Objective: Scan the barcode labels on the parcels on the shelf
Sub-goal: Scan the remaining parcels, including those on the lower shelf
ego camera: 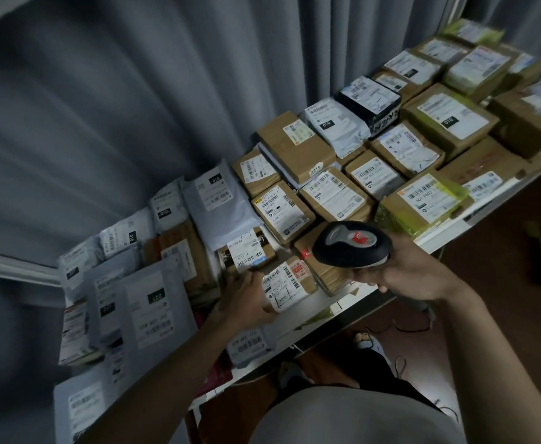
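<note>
Cardboard parcels (336, 200) and grey mailer bags (141, 302) crowd the white shelf (474, 216). At its front edge, the left hand (246, 299) grips a small labelled box (290, 282); the right hand (407, 270) clasps a black scanner (351, 245) just above.

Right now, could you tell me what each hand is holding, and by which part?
The right hand holds the barcode scanner by its handle; the left hand holds a small taped parcel by its near-left end.
</note>
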